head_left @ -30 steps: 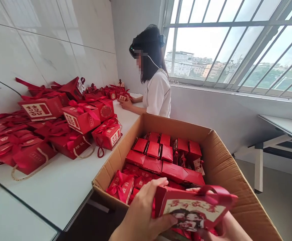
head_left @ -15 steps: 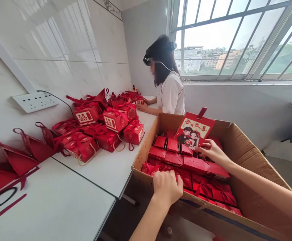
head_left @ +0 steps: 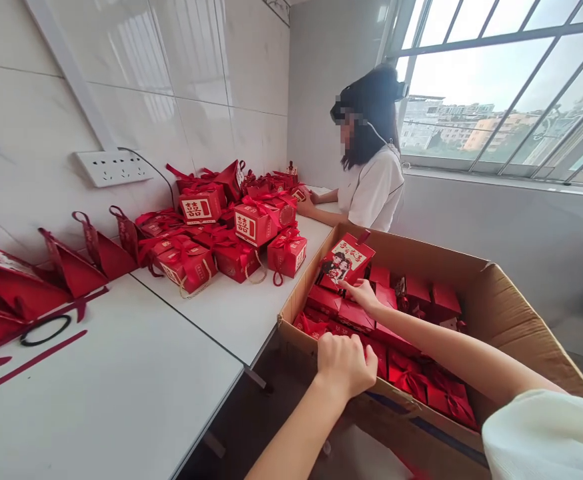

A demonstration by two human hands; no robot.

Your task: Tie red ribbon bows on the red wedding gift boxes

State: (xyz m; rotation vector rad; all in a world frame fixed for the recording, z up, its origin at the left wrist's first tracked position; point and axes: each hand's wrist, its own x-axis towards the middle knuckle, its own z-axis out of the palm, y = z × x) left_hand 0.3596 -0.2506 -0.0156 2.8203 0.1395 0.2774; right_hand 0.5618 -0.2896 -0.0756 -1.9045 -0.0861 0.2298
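My right hand (head_left: 364,297) pinches the lower edge of a red gift box (head_left: 350,259) printed with a cartoon couple. That box is tilted, over the far left corner of a large cardboard carton (head_left: 509,327). My left hand (head_left: 346,363) is curled over the carton's near rim, its fingertips partly hidden. Inside the carton lie rows of red gift boxes (head_left: 441,303), some tied with red ribbon (head_left: 414,380).
On the white table (head_left: 136,373) are piled ribboned boxes (head_left: 256,223), several folded red pouches (head_left: 69,267), a black ring (head_left: 46,331) and red strips (head_left: 31,363). A co-worker (head_left: 374,183) handles a red box at the table's far end. A socket panel (head_left: 114,168) is on the wall.
My right hand has carried the red gift box leftward and lower, toward the carton's far left corner. My left hand stays on the rim. The view has shifted left.
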